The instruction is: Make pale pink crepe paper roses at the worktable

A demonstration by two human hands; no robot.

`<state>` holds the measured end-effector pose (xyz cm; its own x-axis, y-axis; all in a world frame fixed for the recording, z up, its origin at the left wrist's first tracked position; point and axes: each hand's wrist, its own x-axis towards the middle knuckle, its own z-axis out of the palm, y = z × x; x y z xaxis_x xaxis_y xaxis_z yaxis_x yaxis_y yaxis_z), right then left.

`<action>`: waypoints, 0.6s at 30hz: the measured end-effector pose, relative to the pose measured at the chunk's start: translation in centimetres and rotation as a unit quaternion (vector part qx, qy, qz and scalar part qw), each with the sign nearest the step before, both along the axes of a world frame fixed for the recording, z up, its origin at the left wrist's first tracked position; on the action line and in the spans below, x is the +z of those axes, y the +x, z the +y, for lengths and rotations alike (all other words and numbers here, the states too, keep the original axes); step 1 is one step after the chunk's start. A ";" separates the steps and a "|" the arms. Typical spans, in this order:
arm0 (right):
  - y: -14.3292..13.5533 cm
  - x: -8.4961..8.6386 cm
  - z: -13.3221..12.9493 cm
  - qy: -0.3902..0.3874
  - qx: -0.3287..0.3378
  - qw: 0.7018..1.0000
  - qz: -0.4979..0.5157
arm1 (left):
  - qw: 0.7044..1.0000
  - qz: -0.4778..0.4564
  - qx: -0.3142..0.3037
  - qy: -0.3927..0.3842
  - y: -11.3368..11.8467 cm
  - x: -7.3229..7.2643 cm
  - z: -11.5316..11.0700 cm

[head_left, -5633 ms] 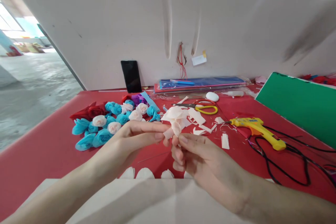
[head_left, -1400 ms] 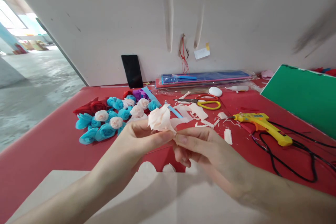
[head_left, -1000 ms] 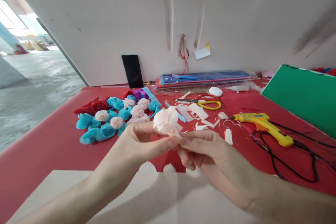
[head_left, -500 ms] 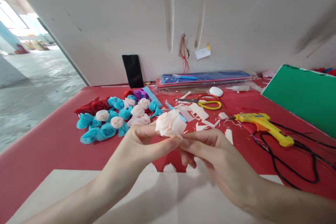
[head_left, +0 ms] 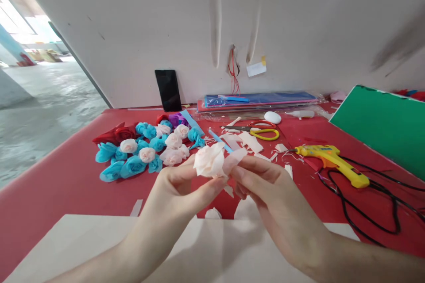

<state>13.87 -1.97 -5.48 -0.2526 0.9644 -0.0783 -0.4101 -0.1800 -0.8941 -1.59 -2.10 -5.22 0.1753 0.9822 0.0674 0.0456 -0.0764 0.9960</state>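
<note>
Between thumb and fingers, my left hand [head_left: 181, 199] pinches a pale pink paper rose [head_left: 209, 159] by its base, above the table's near part. My right hand [head_left: 268, 194] is closed on a thin pale petal [head_left: 234, 159] at the rose's right side. Whether the petal's lower end is joined to the rose is hidden by my fingertips. Below both hands lies a large cream paper sheet [head_left: 96, 239], with small cut petal pieces [head_left: 213, 213] at its far edge.
Blue, pink, red and purple paper flowers [head_left: 134, 166] are heaped at left. Scissors [head_left: 264, 134] lie among paper scraps [head_left: 251, 141]. A yellow glue gun [head_left: 332, 159] with a black cord sits at right, near a green board [head_left: 385, 128]. A phone [head_left: 168, 90] leans on the wall.
The petal now stands out to the right of the rose, held in my right fingers, which have shifted slightly upward. The rose has moved a little left. A pale strip shows beside my left wrist.
</note>
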 end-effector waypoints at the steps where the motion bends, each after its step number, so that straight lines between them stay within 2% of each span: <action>1: 0.0 0.1 0.0 0.004 -0.012 1.000 -0.009 | 1.000 0.002 -0.005 0.002 0.0 0.1 -0.1; 7: -0.3 0.3 -0.2 0.062 -0.053 0.995 -0.052 | 0.998 -0.038 0.011 -0.039 -0.1 -0.1 -0.3; 12: -0.1 -0.2 -0.3 0.119 -0.073 0.985 -0.103 | 0.995 -0.074 -0.013 -0.059 0.1 -0.6 0.1; 15: 0.1 -0.5 -0.2 0.183 -0.094 0.968 -0.141 | 0.995 -0.086 -0.023 -0.052 0.1 -0.7 0.0; 18: 0.3 -0.7 0.0 0.274 -0.127 0.936 -0.181 | 0.995 -0.076 -0.033 -0.055 0.0 -0.6 -0.2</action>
